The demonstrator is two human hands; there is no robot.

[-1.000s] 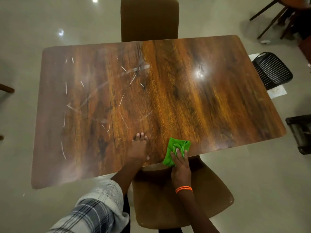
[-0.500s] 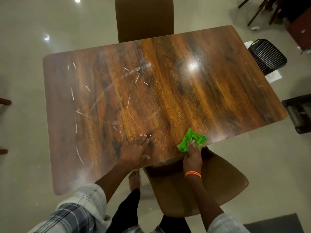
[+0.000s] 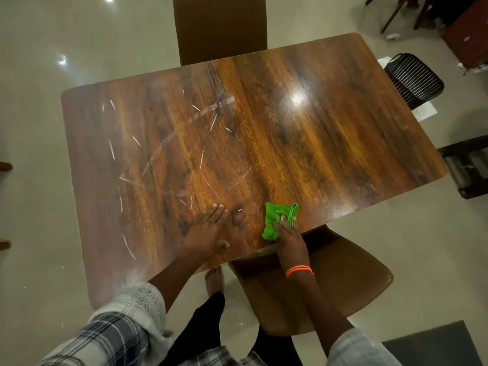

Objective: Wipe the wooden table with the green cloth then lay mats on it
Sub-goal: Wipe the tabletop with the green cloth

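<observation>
The wooden table [image 3: 330, 133] fills the middle of the view, with white streaks and smears [image 3: 163, 154] across its left half. A bunched green cloth [image 3: 274, 220] lies near the table's near edge. My right hand [image 3: 291, 241], with an orange band at the wrist, holds the cloth against the wood, and the cloth folds over some of its fingers. About a hand's width to the left, my left hand [image 3: 204, 233] rests flat on the table with its fingers straight.
A brown chair [image 3: 330, 291] stands under the near edge below my right arm, and another chair [image 3: 219, 27] at the far side. A black ribbed item [image 3: 413, 75] lies off the right end, over white paper. Dark furniture [image 3: 467, 165] stands at the right.
My right hand slid the cloth to the right along the near edge, then back a little toward my left hand. My left hand stayed flat in place.
</observation>
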